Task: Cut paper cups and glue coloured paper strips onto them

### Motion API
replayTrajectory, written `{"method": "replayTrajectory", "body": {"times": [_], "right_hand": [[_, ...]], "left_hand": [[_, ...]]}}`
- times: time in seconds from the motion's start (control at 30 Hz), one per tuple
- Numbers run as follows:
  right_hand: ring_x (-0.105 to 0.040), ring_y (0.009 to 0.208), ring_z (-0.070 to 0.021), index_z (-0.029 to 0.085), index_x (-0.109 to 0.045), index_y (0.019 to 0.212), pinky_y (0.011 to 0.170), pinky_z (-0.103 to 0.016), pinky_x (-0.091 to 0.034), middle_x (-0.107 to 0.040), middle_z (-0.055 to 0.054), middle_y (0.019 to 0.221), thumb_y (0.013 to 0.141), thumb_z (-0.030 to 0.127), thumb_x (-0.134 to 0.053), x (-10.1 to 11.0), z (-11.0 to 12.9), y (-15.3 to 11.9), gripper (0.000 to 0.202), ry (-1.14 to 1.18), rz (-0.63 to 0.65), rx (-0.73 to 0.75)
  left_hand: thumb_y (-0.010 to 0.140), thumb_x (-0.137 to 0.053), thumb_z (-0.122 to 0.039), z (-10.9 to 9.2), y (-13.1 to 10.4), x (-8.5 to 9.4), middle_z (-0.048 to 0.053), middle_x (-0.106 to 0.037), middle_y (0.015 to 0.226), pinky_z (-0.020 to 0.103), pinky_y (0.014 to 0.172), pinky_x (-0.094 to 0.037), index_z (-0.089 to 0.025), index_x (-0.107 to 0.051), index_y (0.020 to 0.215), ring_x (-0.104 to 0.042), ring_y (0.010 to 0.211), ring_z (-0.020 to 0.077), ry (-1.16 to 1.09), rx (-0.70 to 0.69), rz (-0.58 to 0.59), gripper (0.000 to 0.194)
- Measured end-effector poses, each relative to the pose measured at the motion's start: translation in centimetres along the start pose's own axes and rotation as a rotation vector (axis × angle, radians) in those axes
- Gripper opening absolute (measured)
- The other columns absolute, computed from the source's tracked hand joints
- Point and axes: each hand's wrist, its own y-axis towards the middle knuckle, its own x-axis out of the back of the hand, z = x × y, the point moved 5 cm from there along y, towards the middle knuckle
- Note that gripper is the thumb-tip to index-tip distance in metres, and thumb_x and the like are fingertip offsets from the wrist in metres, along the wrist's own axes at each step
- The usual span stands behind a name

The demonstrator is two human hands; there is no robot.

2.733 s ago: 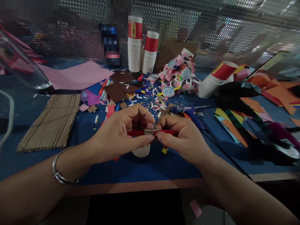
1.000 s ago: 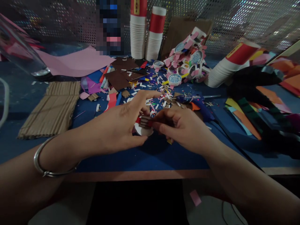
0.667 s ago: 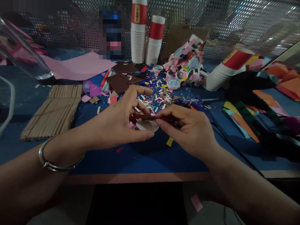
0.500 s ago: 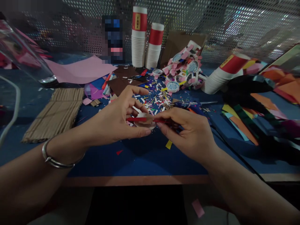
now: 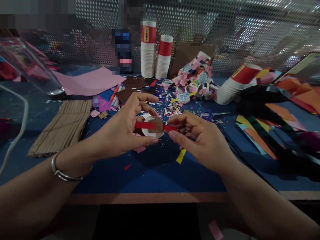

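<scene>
Between my hands is a round white paper disc [image 5: 147, 132] with a red paper strip [image 5: 145, 125] across it and a small brown cardboard piece [image 5: 159, 126] on its face. My left hand [image 5: 125, 125] curves around the disc's left side, thumb at its lower edge and fingers above. The thumb and index finger of my right hand [image 5: 200, 140] pinch the strip's right end, just beyond the disc. Colourful paper scraps [image 5: 170, 108] lie behind the hands, and a yellow scrap [image 5: 181, 156] lies in front.
Behind stand stacked paper cups [image 5: 148, 61] and a heap of paper rings with round printed faces [image 5: 195, 76]. Corrugated cardboard [image 5: 62, 128] lies left, near a clear glass [image 5: 40, 68]. Scissors [image 5: 217, 113], a leaning cup stack [image 5: 235, 83] and coloured paper strips [image 5: 257, 133] are right.
The disc has turned from nearly edge-on so its face with the red strip shows. My right fingers have shifted slightly on the strip. The whole view has moved a little.
</scene>
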Motion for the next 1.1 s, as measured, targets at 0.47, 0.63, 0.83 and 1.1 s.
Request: {"method": "replayTrajectory", "body": {"times": [0.47,0.63,0.83,1.1], "right_hand": [[-0.064,0.062,-0.0107,0.018,-0.069,0.108,0.053,-0.022,-0.054,-0.069,-0.001,0.082,0.093,0.035,-0.073,-0.27,-0.36,0.28,0.023,0.164,0.024,-0.118],[-0.063,0.059,-0.0097,0.018,-0.068,0.111,0.052,-0.021,-0.054,-0.069,0.000,0.081,0.091,0.033,-0.075,-0.42,-0.40,0.30,0.026,0.202,0.039,-0.140],[-0.063,0.060,-0.0108,0.019,-0.067,0.112,0.052,-0.023,-0.054,-0.070,0.000,0.081,0.089,0.034,-0.078,-0.52,-0.24,0.17,0.030,0.223,0.060,-0.167],[-0.063,0.059,-0.0108,0.019,-0.067,0.112,0.053,-0.023,-0.054,-0.070,0.000,0.080,0.089,0.037,-0.078,-0.54,-0.28,0.20,0.031,0.223,0.066,-0.164]], "left_hand": [[0.074,-0.085,-0.012,-0.17,-0.32,-0.60,0.006,-0.060,0.134,0.026,0.065,-0.065,-0.031,-0.042,0.139,-0.076,0.090,0.0211,-0.054,0.053,0.042,0.080],[0.076,-0.085,-0.015,-0.33,-0.28,-0.70,0.008,-0.059,0.140,0.025,0.062,-0.064,-0.032,-0.041,0.141,-0.076,0.096,0.0231,-0.071,0.037,0.026,0.080],[0.080,-0.084,-0.019,-0.17,-0.19,-1.03,0.010,-0.063,0.135,0.028,0.061,-0.065,-0.033,-0.044,0.140,-0.078,0.095,0.0259,-0.100,0.070,0.001,0.074],[0.079,-0.087,-0.024,-0.19,-0.18,-0.84,0.006,-0.065,0.128,0.027,0.064,-0.065,-0.031,-0.049,0.136,-0.078,0.097,0.0254,-0.082,0.108,-0.012,0.069]]}}
